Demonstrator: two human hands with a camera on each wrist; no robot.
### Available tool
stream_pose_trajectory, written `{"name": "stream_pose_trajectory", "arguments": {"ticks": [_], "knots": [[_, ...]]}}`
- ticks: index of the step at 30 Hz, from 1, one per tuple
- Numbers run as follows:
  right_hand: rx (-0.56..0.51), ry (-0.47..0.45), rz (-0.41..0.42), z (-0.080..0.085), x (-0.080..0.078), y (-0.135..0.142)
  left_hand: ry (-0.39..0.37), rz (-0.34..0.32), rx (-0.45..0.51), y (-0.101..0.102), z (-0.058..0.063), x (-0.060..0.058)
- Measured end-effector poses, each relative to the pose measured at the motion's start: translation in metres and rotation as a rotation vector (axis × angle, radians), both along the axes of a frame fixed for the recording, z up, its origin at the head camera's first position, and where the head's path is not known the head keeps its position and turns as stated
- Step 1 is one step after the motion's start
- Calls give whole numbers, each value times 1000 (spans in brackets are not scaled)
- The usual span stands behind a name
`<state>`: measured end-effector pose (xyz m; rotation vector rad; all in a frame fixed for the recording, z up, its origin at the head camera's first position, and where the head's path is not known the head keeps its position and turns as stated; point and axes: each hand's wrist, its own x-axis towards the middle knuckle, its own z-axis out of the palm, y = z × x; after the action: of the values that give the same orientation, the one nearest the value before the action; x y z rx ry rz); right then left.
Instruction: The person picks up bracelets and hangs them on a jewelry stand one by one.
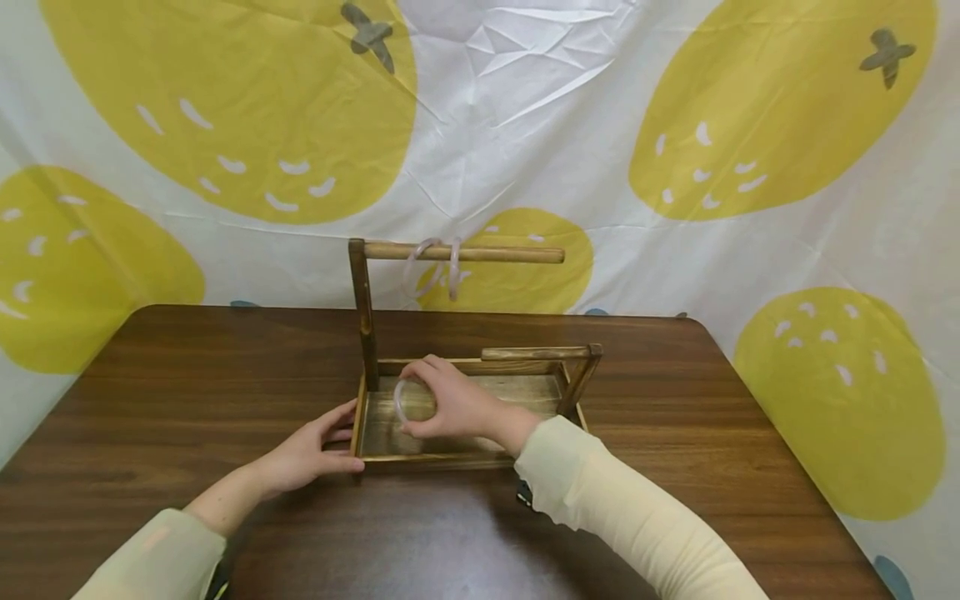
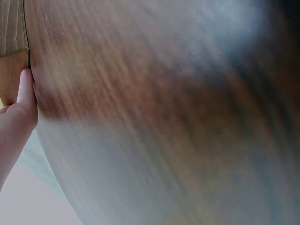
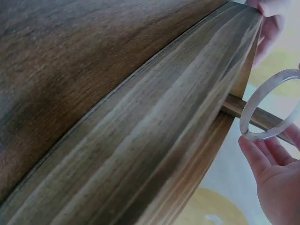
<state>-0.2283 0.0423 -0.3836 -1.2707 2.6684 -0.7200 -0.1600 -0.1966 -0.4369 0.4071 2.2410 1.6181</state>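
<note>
A pale translucent bangle (image 1: pixel 400 402) is pinched between the thumb and fingers of my right hand (image 1: pixel 467 404), over the tray part of a wooden stand. In the right wrist view the bangle (image 3: pixel 262 101) appears as a ring held by its edge. My left hand (image 1: pixel 303 454) rests against the left end of the wooden stand (image 1: pixel 442 459), its thumb along the front corner and its fingers by the outer side. On the stand's taller bar (image 1: pixel 517 254) hang two similar bangles (image 1: pixel 454 271), near its middle.
A shorter wooden bar (image 1: pixel 536 353) juts leftward from a post at the tray's right end. The stand sits on a dark brown wooden table (image 1: pixel 187 375). Behind it hangs a white cloth (image 1: pixel 517 150) printed with big yellow fruit shapes.
</note>
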Motion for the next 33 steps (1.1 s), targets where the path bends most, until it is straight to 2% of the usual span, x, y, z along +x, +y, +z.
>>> {"name": "stream_pose_trajectory", "arguments": {"ticks": [6,18,33], "knots": [[-20,15,15,4,3,-1,4,-1,5,-1,-2,0],[-163,10,71,15,8,-3,15,3,22,0,-2,1],[-268,-118,78,33,15,-1,11,-3,23,0,-1,0]]}}
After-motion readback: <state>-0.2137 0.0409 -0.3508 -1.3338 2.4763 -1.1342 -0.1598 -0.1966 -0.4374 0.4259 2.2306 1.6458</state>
